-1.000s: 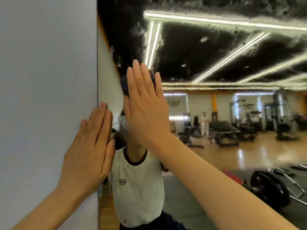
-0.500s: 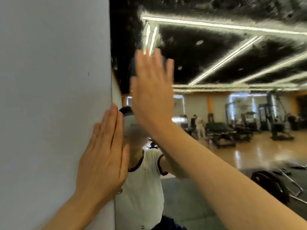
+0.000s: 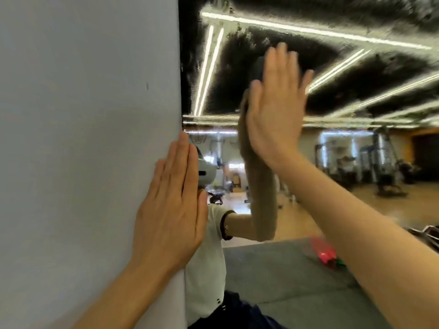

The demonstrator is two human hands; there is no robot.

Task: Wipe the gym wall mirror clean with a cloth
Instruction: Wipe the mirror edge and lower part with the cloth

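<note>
Mirror fills the right of view, upright, its left edge running vertically against the wall. Upper glass is streaked and filmy over the reflected ceiling lights; lower glass reads clearer. Cloth: only a dark sliver shows, pinned to the glass under your right hand, peeking out past the fingers on their left side.

Right hand is flat, fingers straight and slightly spread, pressing the cloth on the mirror. Fingers point up; the hand sits at the lower margin of the streaked zone, so the dirty glass lies above it and off to its right, and also left toward the edge.

Left hand is flat too, fingers together, palm resting on the wall right at the mirror's edge, holding nothing. It serves as a brace, lower and nearer you.

Judgement: your right hand owns the next stroke, upward or sideways across the film.
</note>
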